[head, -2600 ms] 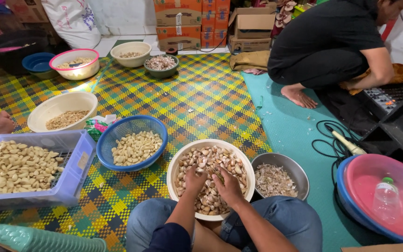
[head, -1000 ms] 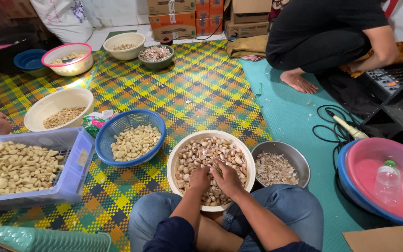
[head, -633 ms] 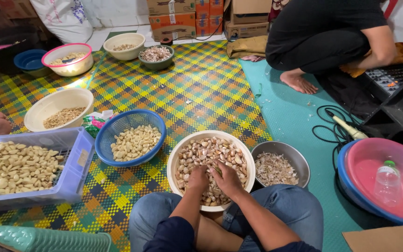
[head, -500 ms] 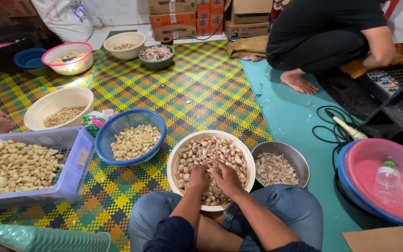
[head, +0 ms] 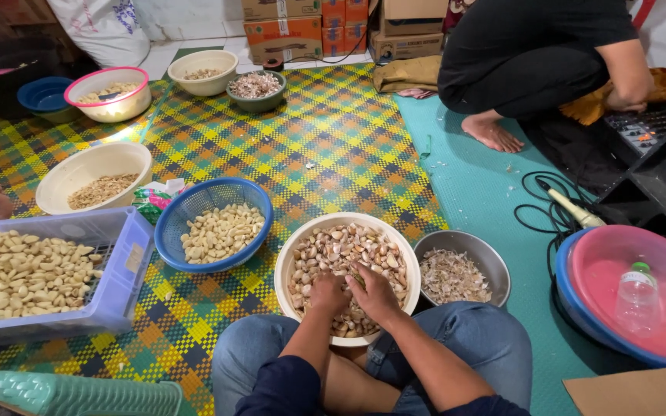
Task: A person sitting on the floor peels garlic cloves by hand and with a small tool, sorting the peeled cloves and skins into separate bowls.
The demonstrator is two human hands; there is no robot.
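Cream plastic forms the round bowl [head: 290, 254] of unpeeled garlic cloves [head: 348, 250] that is set on the checked woven mat [head: 333, 139] between the seated person's knees. Both hands are laid on the cloves at the near side of the bowl. The left hand [head: 327, 293] is curled into a loose fist, knuckles up; the right hand [head: 374, 291] is arched over the pile, fingers bent downward. What is pinched beneath the fingers is hidden by the backs of the hands, and whether a single clove is gripped cannot be told. The near rim of the bowl is covered by the wrists and blue-jeaned knees.

No common direction is shown by the cloves: their long axes are scattered every way in the heap.

Just right of the bowl, a steel bowl [head: 495, 266] of papery skins is touched by its rim. To the left, peeled cloves are held in a blue basket [head: 171, 223] and, further left, in a pale blue crate [head: 121, 289] cut off by the frame edge. A pink basin [head: 603, 262] with a plastic bottle [head: 637, 296] is partly cropped at right. A second person [head: 541, 54] is seen only from the shoulders down.
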